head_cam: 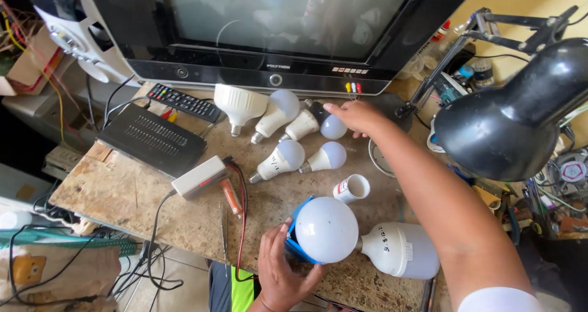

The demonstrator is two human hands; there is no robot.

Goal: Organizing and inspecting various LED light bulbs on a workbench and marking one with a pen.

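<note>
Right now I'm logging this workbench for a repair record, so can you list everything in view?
Television: one, black, back of bench.
Remote control: one, black, in front of the television.
Set-top box: one, black, bench left.
Small tester box: one, grey, bench middle.
Screwdriver: one, orange handle, beside the tester box.
Light bulbs: about seven, white, middle and front of the bench.
Bulb base: one, white, open, bench middle.
Desk lamp: one, black, right.
Workbench: one, brown, worn.
Left hand: touching the large bulb on a blue holder.
Right hand: on a small bulb by the television.
</note>
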